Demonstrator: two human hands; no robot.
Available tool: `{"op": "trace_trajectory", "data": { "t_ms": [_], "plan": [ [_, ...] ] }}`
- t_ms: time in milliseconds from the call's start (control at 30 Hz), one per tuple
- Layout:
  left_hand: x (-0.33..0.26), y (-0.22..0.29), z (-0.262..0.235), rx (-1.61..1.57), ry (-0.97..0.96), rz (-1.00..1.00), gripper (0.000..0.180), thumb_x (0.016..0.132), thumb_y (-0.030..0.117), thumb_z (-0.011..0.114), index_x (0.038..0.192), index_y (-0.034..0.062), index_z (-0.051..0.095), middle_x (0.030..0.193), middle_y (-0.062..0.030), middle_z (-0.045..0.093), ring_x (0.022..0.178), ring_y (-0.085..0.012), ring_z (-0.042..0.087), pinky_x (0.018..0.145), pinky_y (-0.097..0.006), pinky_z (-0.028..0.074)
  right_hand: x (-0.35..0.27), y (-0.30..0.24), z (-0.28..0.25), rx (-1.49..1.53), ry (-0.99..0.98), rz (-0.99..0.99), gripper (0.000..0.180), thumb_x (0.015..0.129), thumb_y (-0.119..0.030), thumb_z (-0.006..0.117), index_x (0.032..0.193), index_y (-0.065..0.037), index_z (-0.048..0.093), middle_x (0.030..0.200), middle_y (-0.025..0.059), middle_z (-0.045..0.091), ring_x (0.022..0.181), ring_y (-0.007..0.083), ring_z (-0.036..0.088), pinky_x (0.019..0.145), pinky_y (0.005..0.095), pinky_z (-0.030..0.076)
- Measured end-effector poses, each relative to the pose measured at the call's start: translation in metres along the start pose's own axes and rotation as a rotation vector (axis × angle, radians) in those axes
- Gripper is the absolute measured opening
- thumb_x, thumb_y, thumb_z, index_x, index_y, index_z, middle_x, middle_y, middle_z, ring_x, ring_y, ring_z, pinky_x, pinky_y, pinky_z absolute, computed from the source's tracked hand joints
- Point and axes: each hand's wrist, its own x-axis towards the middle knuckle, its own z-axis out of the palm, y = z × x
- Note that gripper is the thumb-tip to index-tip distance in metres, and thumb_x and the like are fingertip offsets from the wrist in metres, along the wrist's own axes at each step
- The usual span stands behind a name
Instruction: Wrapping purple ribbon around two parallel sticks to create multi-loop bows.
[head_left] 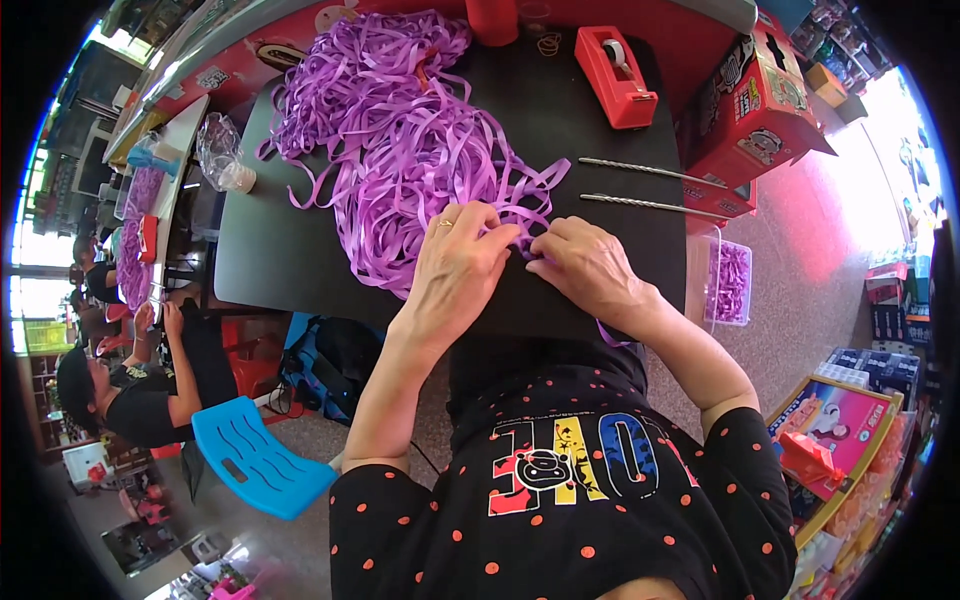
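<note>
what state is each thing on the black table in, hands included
purple ribbon pile: loose and tangled, spread over the black table
left hand: fingers pinching ribbon at the pile's near edge
right hand: fingers pinching ribbon beside the left hand
red tape dispenser: upright, untouched
two metal rods: lying flat, side by side, apart
clear box: open, holding purple pieces
</note>
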Motion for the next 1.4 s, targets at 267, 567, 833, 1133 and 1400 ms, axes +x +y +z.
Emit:
{"op": "trace_trajectory", "data": {
  "t_ms": [267,567,833,1133,1400],
  "plan": [
    [0.010,-0.023,-0.006,-0.171,-0.110,0.149,0.012,0.076,0.009,0.069,0.087,0.0041,0.070,0.086,-0.0044,0.062,0.089,-0.0228,0.058,0.083,-0.036,0.043,-0.009,-0.006,-0.041,0.513,-0.071,0.248,0.015,0.077,-0.010,0.071,0.089,-0.002,0.066,0.089,0.0070,0.061,0.081,0.0179,0.060,0.071,0.0301,0.048],
    [0.027,-0.049,-0.050,-1.073,0.113,-0.384,0.022,0.093,0.013,0.055,0.092,-0.0052,0.068,0.078,-0.0064,0.065,0.071,-0.0102,0.059,0.070,-0.022,0.045,-0.061,0.054,-0.084,1.903,0.313,0.375,0.013,0.092,-0.018,0.049,0.091,-0.006,0.055,0.072,0.0042,0.058,0.067,0.0132,0.053,0.066,0.0290,0.043],
    [0.039,-0.119,-0.078,0.301,0.199,-0.407,0.026,0.087,0.014,0.061,0.106,-0.0033,0.064,0.083,-0.0079,0.065,0.075,-0.0209,0.062,0.071,-0.029,0.048,-0.148,0.099,-0.175,1.401,0.870,0.693,0.016,0.095,-0.021,0.047,0.098,-0.006,0.054,0.060,-0.0033,0.036,0.056,0.0071,0.035,0.057,0.0259,0.032],
    [0.163,0.063,0.028,-0.260,-0.271,0.166,0.029,0.088,0.014,0.059,0.116,0.0030,0.061,0.107,-0.0149,0.065,0.096,-0.0238,0.064,0.081,-0.032,0.049,-0.118,0.145,-0.175,0.341,0.467,0.823,0.022,0.087,-0.020,0.064,0.098,-0.002,0.067,0.076,-0.0025,0.059,0.066,0.0033,0.047,0.058,0.0203,0.036],
    [0.246,0.098,0.171,-1.189,-0.711,0.035,0.034,0.098,0.027,0.049,0.114,-0.0009,0.059,0.111,-0.0052,0.060,0.102,-0.0125,0.054,0.093,-0.026,0.040,-0.103,0.158,-0.178,0.499,0.422,0.710,0.021,0.088,-0.017,0.063,0.099,0.001,0.065,0.079,-0.0027,0.061,0.066,0.0030,0.049,0.059,0.0203,0.039]
  ]
}}
